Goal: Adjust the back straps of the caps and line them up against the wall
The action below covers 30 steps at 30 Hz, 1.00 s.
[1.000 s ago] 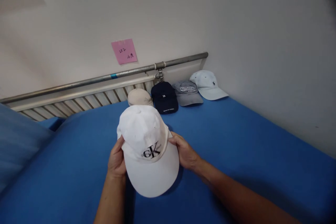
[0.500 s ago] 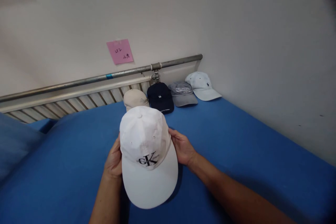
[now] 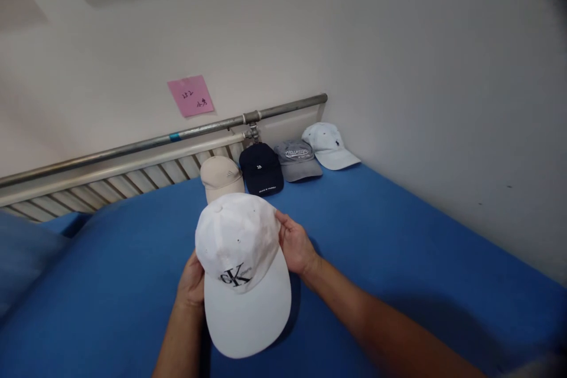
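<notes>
A white baseball cap (image 3: 239, 236) with black CK lettering is held up between my two hands, its brim pointing toward me. My left hand (image 3: 192, 282) grips the cap's left side, with the fingertips hidden behind it. On the opposite side, my right hand (image 3: 297, 243) pinches the edge of the crown. Behind it, a beige cap (image 3: 220, 176), a navy cap (image 3: 261, 168), a grey cap (image 3: 297, 159) and a pale cap with a small dark emblem (image 3: 330, 144) sit in a row. The white cap partly covers the beige one.
The caps rest on a surface covered in blue cloth (image 3: 398, 236). A radiator (image 3: 146, 180) and a metal pipe (image 3: 199, 129) run along the back wall. A pink note (image 3: 190, 96) is stuck above the pipe. Another wall (image 3: 443, 100) borders the right side.
The view has shifted, so the background caps and note appear further left. The white cap, still in both hands, has tilted slightly and sits a little lower in view.
</notes>
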### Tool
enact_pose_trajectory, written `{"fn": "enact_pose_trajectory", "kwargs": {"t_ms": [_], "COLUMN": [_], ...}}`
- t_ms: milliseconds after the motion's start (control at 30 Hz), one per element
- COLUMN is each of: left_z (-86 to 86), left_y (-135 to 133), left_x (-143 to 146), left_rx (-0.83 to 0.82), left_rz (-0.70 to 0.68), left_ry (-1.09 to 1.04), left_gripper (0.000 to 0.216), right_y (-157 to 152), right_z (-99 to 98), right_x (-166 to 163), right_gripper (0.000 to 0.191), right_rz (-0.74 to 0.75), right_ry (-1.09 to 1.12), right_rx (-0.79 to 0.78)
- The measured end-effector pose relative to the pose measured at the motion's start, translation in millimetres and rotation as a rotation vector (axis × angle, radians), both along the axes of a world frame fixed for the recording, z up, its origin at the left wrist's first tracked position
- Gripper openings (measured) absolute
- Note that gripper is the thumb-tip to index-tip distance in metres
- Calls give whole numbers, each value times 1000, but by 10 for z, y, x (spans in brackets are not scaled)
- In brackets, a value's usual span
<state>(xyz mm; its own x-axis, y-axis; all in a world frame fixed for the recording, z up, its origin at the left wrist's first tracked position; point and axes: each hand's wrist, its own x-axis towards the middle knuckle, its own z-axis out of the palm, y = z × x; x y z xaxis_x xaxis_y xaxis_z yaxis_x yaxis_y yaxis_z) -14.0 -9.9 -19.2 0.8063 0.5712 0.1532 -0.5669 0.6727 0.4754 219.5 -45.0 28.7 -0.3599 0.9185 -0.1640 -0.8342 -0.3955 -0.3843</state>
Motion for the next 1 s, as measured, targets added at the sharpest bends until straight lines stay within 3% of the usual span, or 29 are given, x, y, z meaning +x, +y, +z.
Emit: {"fn": "enact_pose_trajectory", "kwargs": {"t_ms": [333, 600, 733, 833, 1000], "left_z": [-261, -59, -25, -42, 28], "left_y": [-50, -369, -687, -962, -1220], "left_x": [-129, 74, 159, 257, 430], "left_rx": [-25, -41, -101, -182, -314], "left_rz": [102, 293, 324, 438, 682], "left_ry": [28, 116, 247, 335, 506], "left_gripper": [46, 45, 37, 28, 51], "right_y": [74, 164, 212, 244, 286], "right_z": [-98, -185, -204, -195, -173], "right_x": [87, 134, 241, 304, 221], "right_gripper": [43, 33, 30, 25, 24], "right_rz": [-60, -114, -150, -184, -196], "right_ry": [-8, -50, -112, -151, -131], "right_rx": [-26, -15, 12, 30, -27]}}
